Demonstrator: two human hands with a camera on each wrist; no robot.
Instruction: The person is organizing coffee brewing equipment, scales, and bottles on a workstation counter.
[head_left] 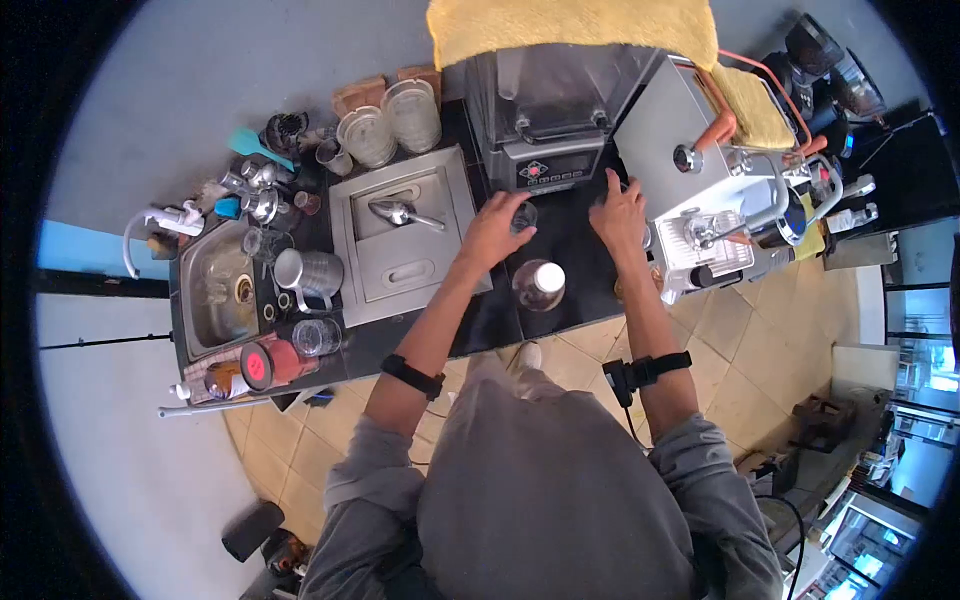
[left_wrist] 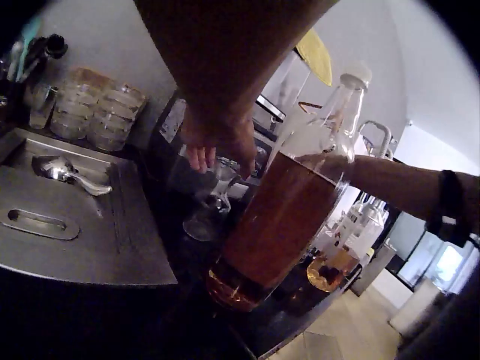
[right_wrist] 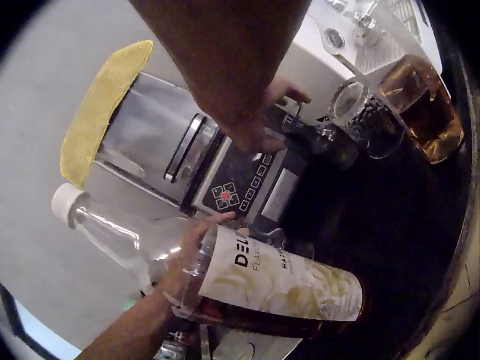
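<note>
My left hand [head_left: 495,232] curls its fingers and thumb round a small clear glass [head_left: 524,216] on the dark counter. In the left wrist view that glass [left_wrist: 214,201] has a narrow waist and a wide foot. My right hand [head_left: 622,215] is bent down beside the control panel [head_left: 553,170] of a blender. A dark object [right_wrist: 334,142] shows close to its fingers in the right wrist view; I cannot tell whether it is held. Between my forearms stands a white-capped bottle [head_left: 538,288] of amber-brown liquid, with a printed label [right_wrist: 277,274].
Left of my hands, a steel inset [head_left: 400,250] carries a scoop [head_left: 405,213], with stacked glasses [head_left: 410,115] behind. Farther left are a metal pitcher [head_left: 308,278] and a sink [head_left: 215,285]. An espresso machine [head_left: 675,150] stands right, near a glass container of amber liquid [right_wrist: 424,109].
</note>
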